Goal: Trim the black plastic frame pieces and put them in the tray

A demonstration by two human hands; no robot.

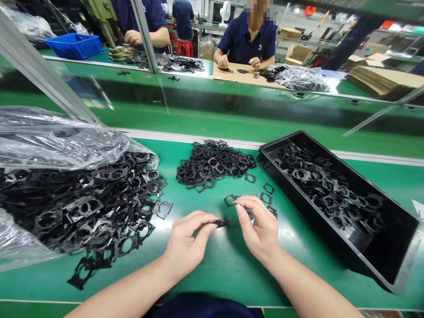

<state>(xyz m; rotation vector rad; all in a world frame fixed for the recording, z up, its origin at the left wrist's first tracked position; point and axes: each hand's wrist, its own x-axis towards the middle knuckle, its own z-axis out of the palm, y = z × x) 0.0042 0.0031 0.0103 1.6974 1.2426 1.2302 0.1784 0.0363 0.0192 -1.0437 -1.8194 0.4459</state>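
My left hand (184, 242) pinches a small black plastic piece (220, 224) between thumb and fingers, above the green belt. My right hand (259, 225) holds a square black gasket with a round hole (229, 200) at its fingertips. The two hands are close together, and their fingertips do not touch. A few loose gaskets (266, 198) lie just beyond my right hand. To the left is a large heap of the same black pieces (89, 207), partly covered by a clear plastic bag (62, 143). A smaller pile (212, 164) lies straight ahead.
A black rectangular tray (334, 207) holding many gaskets stands angled at the right on the green workbench (225, 282). Beyond a metal-framed glass divider (212, 132), a co-worker (247, 44) sorts pieces on cardboard, and another person (145, 26) works at the far left.
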